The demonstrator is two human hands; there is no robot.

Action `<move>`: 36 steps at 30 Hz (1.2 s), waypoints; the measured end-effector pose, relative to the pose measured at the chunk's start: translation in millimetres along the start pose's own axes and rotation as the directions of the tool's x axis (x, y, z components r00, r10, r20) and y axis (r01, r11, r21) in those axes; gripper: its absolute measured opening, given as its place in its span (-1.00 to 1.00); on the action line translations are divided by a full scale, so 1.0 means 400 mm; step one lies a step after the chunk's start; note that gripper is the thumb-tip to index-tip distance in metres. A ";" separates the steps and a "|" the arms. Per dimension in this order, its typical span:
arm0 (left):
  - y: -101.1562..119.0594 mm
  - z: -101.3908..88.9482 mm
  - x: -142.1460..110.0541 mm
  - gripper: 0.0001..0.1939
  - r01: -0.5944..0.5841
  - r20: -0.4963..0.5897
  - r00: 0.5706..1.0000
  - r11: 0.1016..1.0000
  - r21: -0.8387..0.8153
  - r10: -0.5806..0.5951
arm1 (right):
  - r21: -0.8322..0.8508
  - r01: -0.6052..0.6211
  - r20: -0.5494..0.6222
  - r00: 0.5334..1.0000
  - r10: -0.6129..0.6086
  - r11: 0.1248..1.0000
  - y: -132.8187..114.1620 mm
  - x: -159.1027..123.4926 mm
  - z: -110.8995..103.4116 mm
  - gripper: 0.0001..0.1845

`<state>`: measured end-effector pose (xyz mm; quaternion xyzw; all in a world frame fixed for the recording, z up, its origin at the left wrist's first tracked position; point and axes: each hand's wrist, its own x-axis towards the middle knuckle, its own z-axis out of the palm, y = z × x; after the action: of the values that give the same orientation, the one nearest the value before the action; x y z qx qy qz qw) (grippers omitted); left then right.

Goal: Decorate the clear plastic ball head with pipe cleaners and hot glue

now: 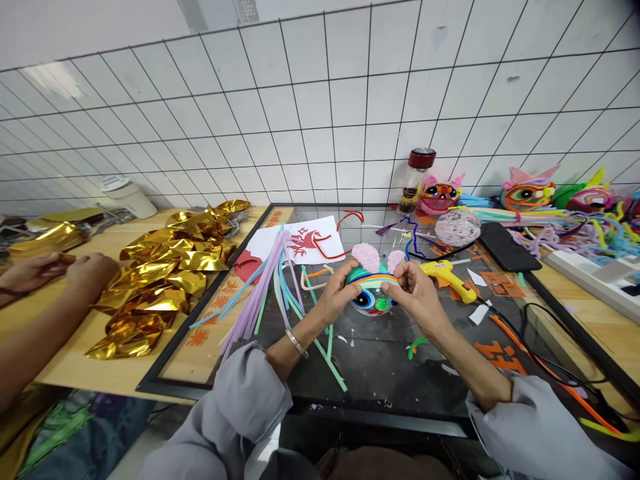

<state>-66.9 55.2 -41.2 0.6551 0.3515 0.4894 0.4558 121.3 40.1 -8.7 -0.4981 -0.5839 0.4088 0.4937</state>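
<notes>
Between my two hands is a round animal-head craft (371, 281) with blue-ringed eyes, a green nose, orange and blue bands and pink ears. My left hand (341, 288) is closed on its left side, thumb at the front. On the other side, my right hand (413, 288) grips the craft near the right ear, thumb and fingers pressed to the band. A yellow hot glue gun (453, 280) lies just right of my right hand. Left of my left hand spreads a bundle of purple, blue and green pipe cleaners (265, 287).
Gold foil (150, 280) covers the left table beside a co-worker's hands (75, 267). Behind stand a lidded glass bottle (416, 180) and finished animal heads (529, 190). A phone (509, 247), a power strip (595, 283) and black cables (550, 363) lie right.
</notes>
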 end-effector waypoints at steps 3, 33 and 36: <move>-0.003 0.001 -0.001 -0.53 -0.004 -0.008 1.000 0.998 -0.069 0.003 | -0.010 0.008 0.004 1.000 -0.008 1.000 0.000 -0.001 -0.001 -0.64; -0.012 0.009 0.008 -0.41 0.027 -0.106 0.993 0.960 -0.280 -0.059 | 0.242 -0.042 0.081 0.996 0.023 0.969 -0.008 0.004 -0.015 -0.65; 0.014 -0.002 0.010 -0.19 0.081 0.040 0.996 0.976 -0.201 -0.074 | 0.250 -0.037 0.076 0.997 0.019 0.967 -0.001 0.008 -0.021 -0.63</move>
<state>-66.6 57.0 -34.7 0.5991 0.3176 0.4938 0.5445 129.4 42.8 -6.1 -0.4245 -0.5378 0.5044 0.5255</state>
